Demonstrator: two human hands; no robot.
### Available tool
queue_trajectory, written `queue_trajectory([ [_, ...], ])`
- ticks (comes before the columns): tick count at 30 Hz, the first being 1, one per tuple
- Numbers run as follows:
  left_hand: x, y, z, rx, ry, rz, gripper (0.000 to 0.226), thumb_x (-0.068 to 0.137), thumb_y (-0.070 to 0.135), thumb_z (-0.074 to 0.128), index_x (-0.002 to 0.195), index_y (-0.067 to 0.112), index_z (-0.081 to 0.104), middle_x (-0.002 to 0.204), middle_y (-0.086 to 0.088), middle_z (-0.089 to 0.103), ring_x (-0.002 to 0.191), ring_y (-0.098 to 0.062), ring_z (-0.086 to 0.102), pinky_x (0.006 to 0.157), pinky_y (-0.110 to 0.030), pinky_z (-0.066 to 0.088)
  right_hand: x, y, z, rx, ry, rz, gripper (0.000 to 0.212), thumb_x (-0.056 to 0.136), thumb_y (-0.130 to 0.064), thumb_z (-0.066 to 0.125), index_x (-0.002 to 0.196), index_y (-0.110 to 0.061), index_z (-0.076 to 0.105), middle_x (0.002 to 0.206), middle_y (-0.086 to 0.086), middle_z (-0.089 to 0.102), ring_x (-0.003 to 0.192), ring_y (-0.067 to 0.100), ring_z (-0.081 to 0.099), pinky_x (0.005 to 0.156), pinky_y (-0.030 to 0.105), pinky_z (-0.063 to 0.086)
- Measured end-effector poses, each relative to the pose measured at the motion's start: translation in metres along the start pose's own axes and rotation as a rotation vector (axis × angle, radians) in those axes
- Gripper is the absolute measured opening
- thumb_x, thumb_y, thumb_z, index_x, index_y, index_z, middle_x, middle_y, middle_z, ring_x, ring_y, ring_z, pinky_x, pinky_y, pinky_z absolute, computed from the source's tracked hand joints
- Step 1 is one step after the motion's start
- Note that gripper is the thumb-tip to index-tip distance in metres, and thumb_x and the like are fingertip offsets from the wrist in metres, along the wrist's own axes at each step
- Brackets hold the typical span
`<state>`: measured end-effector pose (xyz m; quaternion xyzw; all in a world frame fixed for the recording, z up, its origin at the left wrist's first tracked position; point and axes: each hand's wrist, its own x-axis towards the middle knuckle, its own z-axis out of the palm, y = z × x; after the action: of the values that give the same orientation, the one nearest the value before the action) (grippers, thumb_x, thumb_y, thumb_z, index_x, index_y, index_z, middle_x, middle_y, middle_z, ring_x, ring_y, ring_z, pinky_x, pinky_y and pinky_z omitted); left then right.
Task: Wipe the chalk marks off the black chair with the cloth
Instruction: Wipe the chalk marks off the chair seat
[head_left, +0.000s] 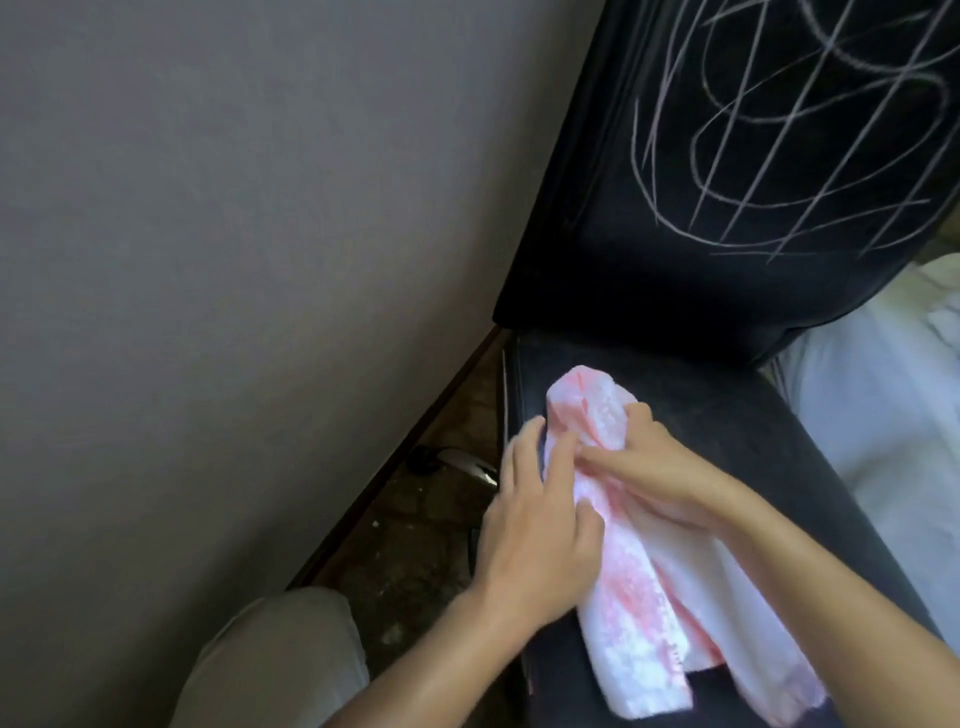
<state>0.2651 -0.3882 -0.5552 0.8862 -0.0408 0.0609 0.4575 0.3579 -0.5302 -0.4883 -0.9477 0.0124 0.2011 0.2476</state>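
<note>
Progress: no wiping shows yet — the chalk marks (795, 130) cover the backrest of the black chair (597, 249) in full, unsmudged loops and long strokes.
Left to do: all of it, by my judgement.
Cloth (654, 582): pink-and-white towelling, bunched and partly folded, lying on the chair's seat.
Left hand (535, 525): fingers fairly straight, resting on the cloth's left edge.
Right hand (654, 467): fingers curled, pinching a fold near the cloth's top — both hands close together.
</note>
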Motion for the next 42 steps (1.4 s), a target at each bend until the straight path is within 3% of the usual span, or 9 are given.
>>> queue_trajectory([
  [5, 0.036, -0.010, -0.004, -0.033, 0.017, -0.110, 0.073, 0.097, 0.063, 0.043, 0.160, 0.048, 0.010, 0.171, 0.010, -0.006, 0.160, -0.017, -0.008, 0.122, -0.049, 0.029, -0.019, -0.001, -0.006, 0.592, -0.318, -0.122, 0.037, 0.110, -0.011, 0.047, 0.138, -0.021, 0.068, 0.119, 0.017, 0.076, 0.106, 0.034, 0.074, 0.095, 0.044, 0.056],
  [8, 0.038, -0.020, -0.006, 0.000, 0.005, -0.123, 0.071, 0.100, 0.059, 0.044, 0.160, 0.052, 0.007, 0.172, 0.011, -0.008, 0.159, -0.022, 0.004, 0.116, -0.053, 0.037, -0.001, 0.030, 0.006, 0.361, 0.112, -0.169, 0.038, 0.105, -0.006, 0.053, 0.124, -0.028, 0.077, 0.130, 0.009, 0.073, 0.119, 0.025, 0.070, 0.107, 0.045, 0.053],
  [10, 0.034, -0.026, -0.007, -0.045, 0.009, -0.112, 0.065, 0.105, 0.046, 0.043, 0.160, 0.056, 0.009, 0.173, 0.017, -0.012, 0.160, -0.018, 0.009, 0.115, -0.052, 0.039, 0.010, 0.050, 0.020, -0.069, 0.366, -0.182, 0.042, 0.103, -0.022, 0.058, 0.142, -0.036, 0.063, 0.150, -0.001, 0.057, 0.141, 0.020, 0.050, 0.116, 0.046, 0.043],
  [16, 0.036, -0.040, -0.007, -0.194, -0.021, -0.144, 0.060, 0.104, 0.041, 0.047, 0.156, 0.060, 0.026, 0.171, 0.025, -0.013, 0.159, -0.003, 0.000, 0.124, -0.046, 0.029, 0.020, 0.067, 0.056, -0.519, 0.171, -0.111, 0.082, 0.085, -0.090, 0.011, 0.158, -0.061, -0.011, 0.175, -0.011, -0.016, 0.161, 0.034, -0.011, 0.128, 0.058, -0.003],
  [22, 0.115, -0.061, 0.000, -0.202, -0.038, -0.036, 0.066, 0.096, 0.039, 0.064, 0.157, 0.046, 0.039, 0.175, 0.015, 0.000, 0.160, -0.007, 0.003, 0.127, -0.044, 0.023, 0.028, 0.074, 0.060, -0.685, 0.189, -0.135, 0.095, 0.095, -0.075, 0.035, 0.152, -0.051, -0.037, 0.172, 0.002, -0.026, 0.159, 0.047, -0.011, 0.126, 0.068, 0.005],
  [27, 0.201, -0.080, -0.009, -0.260, 0.008, -0.037, 0.061, 0.098, 0.015, 0.066, 0.155, 0.027, 0.049, 0.173, -0.006, 0.020, 0.158, -0.020, 0.023, 0.127, -0.034, 0.021, 0.023, 0.071, 0.060, -0.537, 0.167, -0.119, 0.082, 0.104, -0.056, 0.045, 0.163, -0.043, -0.011, 0.157, -0.020, -0.049, 0.148, 0.030, -0.043, 0.129, 0.058, -0.009],
  [32, 0.246, -0.085, -0.010, -0.313, -0.040, -0.058, 0.060, 0.095, 0.011, 0.066, 0.152, 0.027, 0.054, 0.170, -0.006, 0.029, 0.151, -0.020, 0.036, 0.119, -0.027, 0.031, 0.025, 0.056, 0.062, -0.413, 0.197, -0.120, 0.074, 0.099, -0.062, 0.024, 0.167, -0.040, 0.006, 0.176, -0.008, -0.007, 0.157, 0.031, -0.029, 0.127, 0.058, -0.012],
  [38, 0.169, -0.089, -0.014, -0.406, 0.019, -0.043, 0.063, 0.096, 0.013, 0.062, 0.154, 0.036, 0.049, 0.162, 0.012, 0.033, 0.147, -0.005, 0.032, 0.109, -0.007, 0.029, 0.022, 0.053, 0.057, -0.554, 0.164, -0.085, 0.083, 0.102, -0.058, 0.046, 0.165, -0.045, -0.007, 0.172, -0.003, -0.027, 0.157, 0.039, -0.027, 0.127, 0.063, -0.009],
  [42, 0.074, -0.084, -0.009, -0.410, 0.065, 0.005, 0.063, 0.095, 0.024, 0.064, 0.154, 0.036, 0.048, 0.168, 0.010, 0.034, 0.155, 0.000, 0.024, 0.123, -0.012, 0.015, 0.028, 0.055, 0.062, -0.476, 0.216, -0.073, 0.074, 0.094, -0.079, 0.012, 0.162, -0.057, -0.009, 0.175, -0.007, -0.017, 0.160, 0.036, -0.019, 0.127, 0.062, -0.009],
])
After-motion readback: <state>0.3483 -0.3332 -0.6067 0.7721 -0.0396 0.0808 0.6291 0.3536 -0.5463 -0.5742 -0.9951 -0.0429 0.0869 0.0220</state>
